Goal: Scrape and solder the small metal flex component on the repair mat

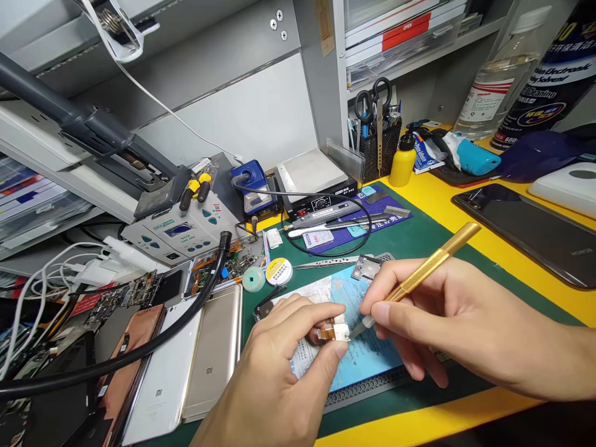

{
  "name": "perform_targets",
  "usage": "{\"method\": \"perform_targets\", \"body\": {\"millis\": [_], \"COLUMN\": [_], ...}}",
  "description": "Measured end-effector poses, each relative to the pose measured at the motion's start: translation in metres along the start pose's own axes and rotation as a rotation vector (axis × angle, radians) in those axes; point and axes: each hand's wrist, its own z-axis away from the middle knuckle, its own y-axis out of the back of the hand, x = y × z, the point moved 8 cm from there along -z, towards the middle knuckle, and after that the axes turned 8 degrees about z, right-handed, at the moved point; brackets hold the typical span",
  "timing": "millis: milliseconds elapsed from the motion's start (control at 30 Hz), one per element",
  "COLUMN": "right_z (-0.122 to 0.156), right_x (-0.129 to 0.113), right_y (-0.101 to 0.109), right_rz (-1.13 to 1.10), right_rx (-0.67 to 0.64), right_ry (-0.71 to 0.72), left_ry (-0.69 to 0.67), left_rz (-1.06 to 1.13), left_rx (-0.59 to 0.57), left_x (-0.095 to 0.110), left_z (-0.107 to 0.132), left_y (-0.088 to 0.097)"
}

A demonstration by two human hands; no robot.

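While the left hand [284, 360] pinches a small, blocky white part [341, 332] above the blue sheet [372, 357], toward the view's five o'clock, its copper-brown flex tail [326, 334] pointing to nine, the right hand [437, 310] grips a gold-handled knife [424, 269], blade tip by the part's four-o'clock edge

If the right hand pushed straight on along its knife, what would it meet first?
Likely the small white part in the left hand. The right hand has the gold knife aimed at that part's edge; whether they touch is unclear.
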Motion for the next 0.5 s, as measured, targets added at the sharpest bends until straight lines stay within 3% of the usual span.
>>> {"method": "perform_targets", "body": {"millis": [367,433,500], "right_z": [0.003,0.004,0.007], "right_x": [0.004,0.001,-0.012], "right_y": [0.001,0.002,0.005], "right_rz": [0.036,0.088,0.242], "right_rx": [0.054,0.077,0.151], "right_ry": [0.014,0.063,0.214], "left_ry": [0.007,0.002,-0.007], "left_rz": [0.012,0.017,0.016], "left_rx": [0.004,0.011,0.019], "left_x": [0.000,0.001,0.001], "left_z": [0.000,-0.001,-0.001], "left_y": [0.001,0.001,0.001]}}
